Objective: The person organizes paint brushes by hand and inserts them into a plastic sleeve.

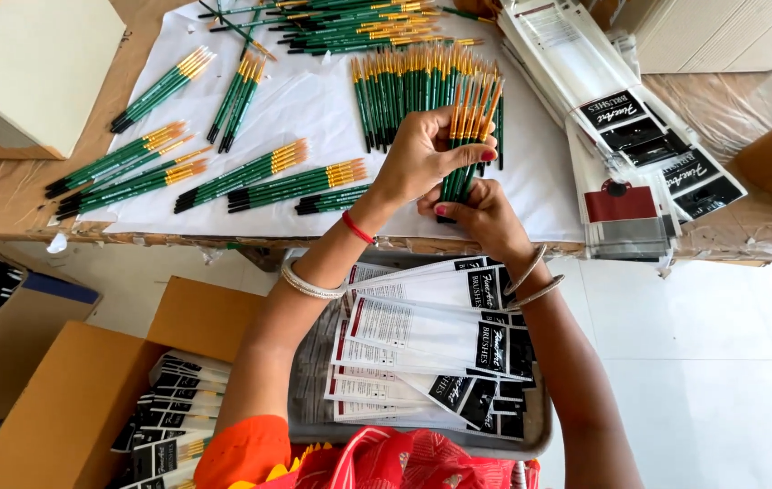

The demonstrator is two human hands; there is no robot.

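While pinching one brush bundle [467, 149] between left hand [426, 154] and right hand [485, 217]: several sets [250, 172] already sorted on paper [313, 100], loose pile [359, 27] unsorted, sleeves [431, 335] unfilled.

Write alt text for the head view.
Both hands, left hand above right hand, hold a bundle of green paintbrushes over a white sheet covered with more brush bundles. Printed sleeves fill a tray below.
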